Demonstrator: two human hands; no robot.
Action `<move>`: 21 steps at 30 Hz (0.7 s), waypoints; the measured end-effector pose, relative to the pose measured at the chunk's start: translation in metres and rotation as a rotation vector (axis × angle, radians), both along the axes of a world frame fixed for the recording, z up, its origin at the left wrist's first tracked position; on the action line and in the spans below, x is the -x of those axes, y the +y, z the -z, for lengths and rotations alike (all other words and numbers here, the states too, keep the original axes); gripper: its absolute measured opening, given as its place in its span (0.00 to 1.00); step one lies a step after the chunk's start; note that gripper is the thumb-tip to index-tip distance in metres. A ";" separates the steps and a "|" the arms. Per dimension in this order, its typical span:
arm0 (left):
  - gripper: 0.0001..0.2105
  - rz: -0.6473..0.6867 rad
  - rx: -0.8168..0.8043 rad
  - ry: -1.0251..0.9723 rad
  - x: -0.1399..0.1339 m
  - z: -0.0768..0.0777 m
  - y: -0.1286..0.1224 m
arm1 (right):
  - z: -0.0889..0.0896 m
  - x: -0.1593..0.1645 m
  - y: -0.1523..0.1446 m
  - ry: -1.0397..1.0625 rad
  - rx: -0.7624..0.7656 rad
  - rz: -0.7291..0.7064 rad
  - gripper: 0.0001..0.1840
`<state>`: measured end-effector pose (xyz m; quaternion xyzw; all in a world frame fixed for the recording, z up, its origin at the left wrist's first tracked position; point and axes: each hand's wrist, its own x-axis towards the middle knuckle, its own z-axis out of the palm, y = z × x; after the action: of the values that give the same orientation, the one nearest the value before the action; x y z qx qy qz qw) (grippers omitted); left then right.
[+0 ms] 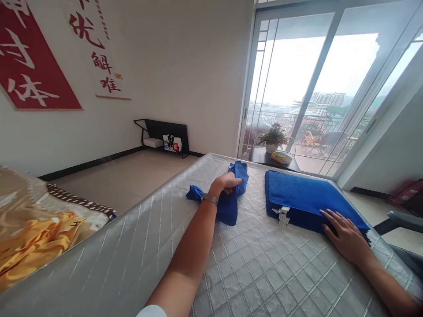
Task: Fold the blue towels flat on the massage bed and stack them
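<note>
My left hand (228,181), with a band on its wrist, is closed on a crumpled blue cloth (228,210). Parts of that cloth stick out on both sides of the hand and rest on the silver quilted surface (264,264). To the right lies a neat stack of blue cloths (297,189), with white tags (283,215) showing at its near edge. My right hand (345,235) rests flat over the stack's near right corner, fingers spread.
Beyond the far edge stands a dark chair or small table (261,155) bearing a potted plant (273,137) and a tissue pack (281,157). Orange clothing (39,242) lies on a patterned blanket (20,193) at left. A black rack (165,132) stands by the wall.
</note>
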<state>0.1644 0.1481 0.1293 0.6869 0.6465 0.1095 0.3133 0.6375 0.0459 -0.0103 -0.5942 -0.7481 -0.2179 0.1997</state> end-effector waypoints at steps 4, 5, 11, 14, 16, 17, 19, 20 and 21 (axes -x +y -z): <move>0.13 0.055 -0.136 -0.530 0.003 -0.039 -0.027 | -0.024 0.030 -0.019 -0.014 -0.105 -0.022 0.26; 0.12 0.093 -0.182 -0.654 0.003 -0.050 -0.037 | -0.034 0.047 -0.027 0.008 -0.118 -0.046 0.24; 0.17 0.413 -0.344 -0.957 -0.015 -0.105 -0.128 | -0.123 0.186 -0.085 0.506 0.045 -0.337 0.28; 0.18 0.479 -0.443 -0.958 -0.021 -0.114 -0.175 | -0.169 0.231 -0.116 0.739 0.187 -0.433 0.30; 0.18 0.443 -0.560 -0.878 -0.020 -0.114 -0.199 | -0.191 0.245 -0.139 0.794 0.318 -0.427 0.26; 0.18 0.405 -0.642 -0.831 -0.018 -0.113 -0.209 | -0.199 0.248 -0.151 0.792 0.365 -0.412 0.24; 0.16 0.321 -0.832 -0.782 -0.010 -0.113 -0.227 | -0.212 0.251 -0.176 0.745 0.367 -0.408 0.20; 0.15 0.298 -0.913 -0.786 -0.006 -0.114 -0.236 | -0.218 0.251 -0.189 0.707 0.325 -0.424 0.18; 0.15 0.297 -0.967 -0.807 0.000 -0.116 -0.246 | -0.223 0.251 -0.202 0.667 0.272 -0.441 0.17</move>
<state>0.1644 -0.0975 0.2456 0.7376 0.2537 0.5934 0.1990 0.3866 -0.1558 0.2127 -0.4786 -0.7738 0.1352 0.3924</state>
